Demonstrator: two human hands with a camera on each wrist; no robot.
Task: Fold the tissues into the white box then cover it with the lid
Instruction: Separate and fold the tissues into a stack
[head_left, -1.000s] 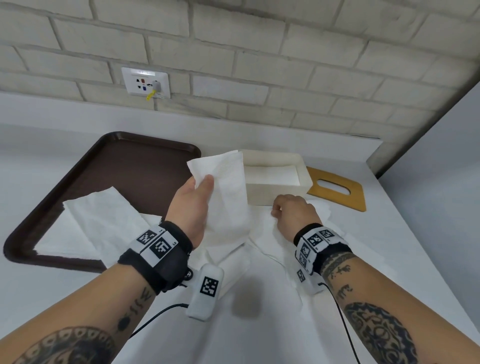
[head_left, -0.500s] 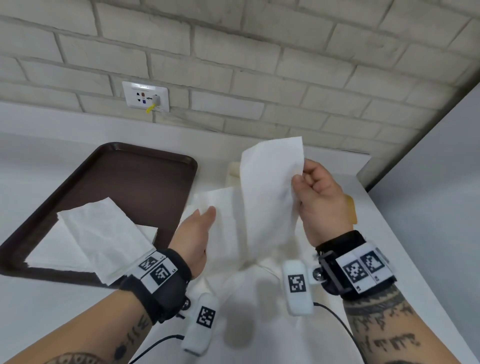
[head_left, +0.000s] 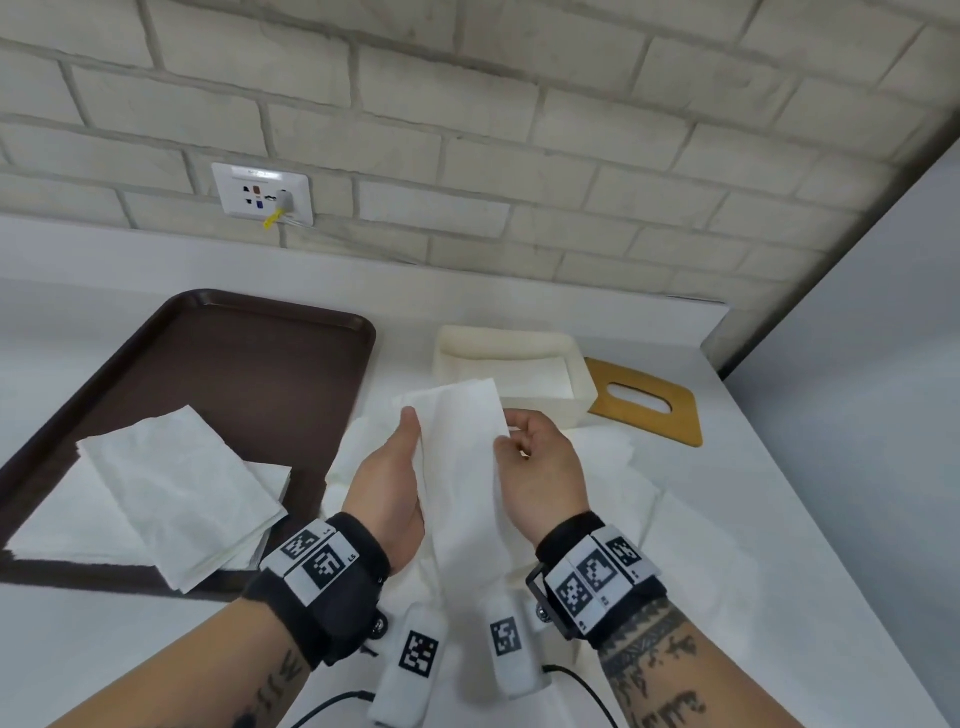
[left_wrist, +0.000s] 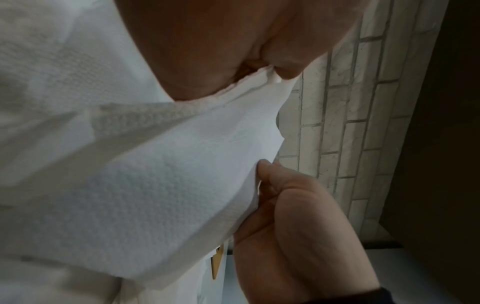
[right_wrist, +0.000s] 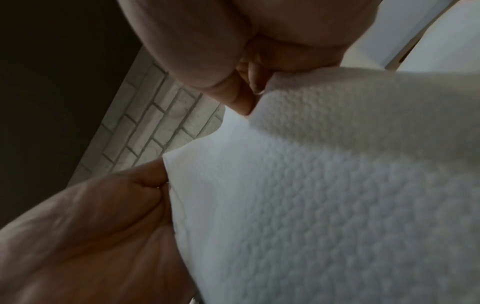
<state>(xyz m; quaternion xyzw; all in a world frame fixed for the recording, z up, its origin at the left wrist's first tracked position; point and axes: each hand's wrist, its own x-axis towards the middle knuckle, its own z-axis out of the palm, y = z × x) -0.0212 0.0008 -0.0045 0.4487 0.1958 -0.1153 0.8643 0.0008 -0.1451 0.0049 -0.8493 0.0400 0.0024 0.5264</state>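
the right hand (head_left: 545, 467), which a second ago rested low on the spread tissues near the front edge of the white box (head_left: 511, 371), then rose high pinching a sheet, is now lower and closer to the left hand (head_left: 392, 483). the tissue (head_left: 460, 457) now spans between both hands, each pinching a side edge, folded narrower, and the box shows again behind it.

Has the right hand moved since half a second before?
Yes. The right hand came down and now holds the white tissue in front of the white box.
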